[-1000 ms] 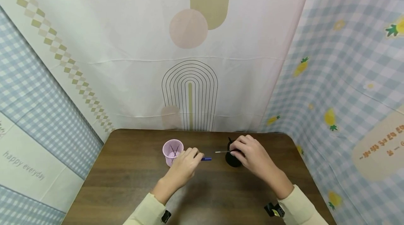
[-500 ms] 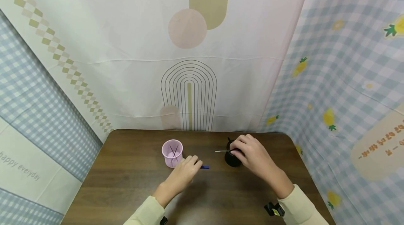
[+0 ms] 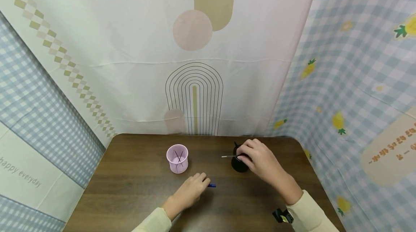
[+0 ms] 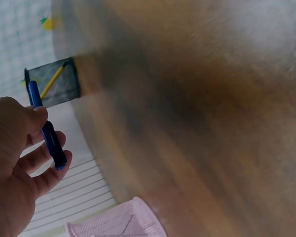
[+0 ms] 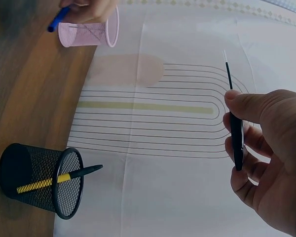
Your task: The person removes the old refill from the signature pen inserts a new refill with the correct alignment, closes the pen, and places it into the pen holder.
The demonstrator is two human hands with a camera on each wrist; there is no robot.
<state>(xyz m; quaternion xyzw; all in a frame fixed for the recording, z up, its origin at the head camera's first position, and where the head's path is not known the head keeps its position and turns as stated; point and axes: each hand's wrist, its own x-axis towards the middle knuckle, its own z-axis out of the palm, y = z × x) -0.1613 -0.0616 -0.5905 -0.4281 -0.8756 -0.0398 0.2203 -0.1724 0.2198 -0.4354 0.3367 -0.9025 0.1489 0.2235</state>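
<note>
My left hand (image 3: pixel 191 188) pinches a blue pen (image 4: pixel 51 140) low over the table, in front of the pink mesh pen holder (image 3: pixel 178 169). Two thin dark sticks cross inside that holder. Over on the right, my right hand (image 3: pixel 260 158) holds a slim tool (image 5: pixel 237 140) with a black handle, a thin shaft and a pale tip; its exact kind is unclear. The tip points left in the head view. Below this hand stands a black mesh pen holder (image 5: pixel 37 165), partly hidden in the head view. A yellow pen with a dark end (image 5: pixel 44 184) leans in it.
The brown wooden table (image 3: pixel 130 188) ends at a printed white curtain (image 3: pixel 136 80) behind it. Blue checked cloth (image 3: pixel 344 80) hangs on both sides. A small black device (image 3: pixel 282 215) sits at my right wrist.
My left hand has moved toward me with the blue pen, away from the pink pen holder. The right hand and its tool have hardly moved.
</note>
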